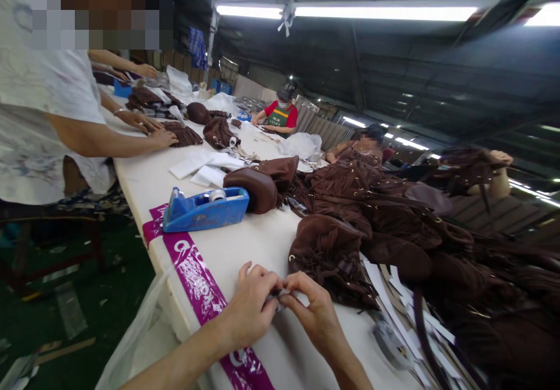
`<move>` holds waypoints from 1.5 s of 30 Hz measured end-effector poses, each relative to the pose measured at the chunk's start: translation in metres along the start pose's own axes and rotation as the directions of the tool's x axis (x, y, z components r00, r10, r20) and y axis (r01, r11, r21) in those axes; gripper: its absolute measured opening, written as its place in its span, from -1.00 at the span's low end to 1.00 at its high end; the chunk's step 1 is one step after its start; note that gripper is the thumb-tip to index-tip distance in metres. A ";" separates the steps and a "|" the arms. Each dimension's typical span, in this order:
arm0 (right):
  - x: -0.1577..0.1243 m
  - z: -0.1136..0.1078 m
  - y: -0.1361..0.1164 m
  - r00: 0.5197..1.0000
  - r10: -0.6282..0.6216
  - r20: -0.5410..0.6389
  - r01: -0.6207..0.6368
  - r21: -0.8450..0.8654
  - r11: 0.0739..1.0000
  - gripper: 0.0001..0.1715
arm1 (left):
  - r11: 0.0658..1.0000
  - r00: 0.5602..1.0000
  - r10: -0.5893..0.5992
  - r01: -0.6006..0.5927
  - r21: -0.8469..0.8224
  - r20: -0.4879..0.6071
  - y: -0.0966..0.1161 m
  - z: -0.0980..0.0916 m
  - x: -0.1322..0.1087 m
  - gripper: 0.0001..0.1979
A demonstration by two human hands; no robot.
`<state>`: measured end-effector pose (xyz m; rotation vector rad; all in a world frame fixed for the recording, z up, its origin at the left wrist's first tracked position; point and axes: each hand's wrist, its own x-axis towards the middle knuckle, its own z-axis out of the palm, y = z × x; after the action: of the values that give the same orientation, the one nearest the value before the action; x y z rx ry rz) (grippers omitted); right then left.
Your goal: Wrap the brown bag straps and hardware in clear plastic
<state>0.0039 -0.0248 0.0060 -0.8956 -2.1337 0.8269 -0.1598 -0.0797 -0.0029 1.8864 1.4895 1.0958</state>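
Observation:
My left hand [254, 305] and my right hand [308, 302] meet over the white table [262, 244]. Between their closed fingertips is a small greyish piece [275, 302], mostly covered by the fingers; its kind does not show. Just beyond my right hand lies a brown drawstring bag [326, 256] with gathered sides and metal eyelets. A blue tape dispenser [207, 209] stands farther off, past my left hand. Under my left forearm runs a strip of purple printed tape [196, 279] along the table edge.
Brown bags [394, 215] pile up on the right. Paper strips [394, 302] and a roll of clear tape [391, 340] lie near my right arm. A co-worker's hand [164, 138] rests on brown material at the left; other people work farther back. Plastic sheeting [135, 331] hangs at the near edge.

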 end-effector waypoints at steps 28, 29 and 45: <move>-0.016 0.015 -0.003 0.951 -0.228 -0.208 0.204 -0.131 0.970 -0.80 | 0.989 0.991 0.093 -0.104 0.105 0.099 0.008 -0.016 -0.002 -0.75; -0.013 0.012 -0.006 0.954 -0.202 -0.221 0.179 -0.122 0.976 -0.81 | 0.991 0.993 0.091 -0.098 0.090 0.081 0.012 -0.019 0.000 -0.78; 0.014 0.005 -0.001 0.961 0.271 -0.047 -0.247 0.285 0.926 -0.77 | 0.765 0.946 -0.247 0.323 -0.557 0.209 -0.005 0.001 0.040 -0.82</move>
<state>-0.0077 -0.0154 0.0084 -1.0552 -1.7908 1.1663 -0.1589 -0.0403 0.0038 1.2234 1.1383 1.1041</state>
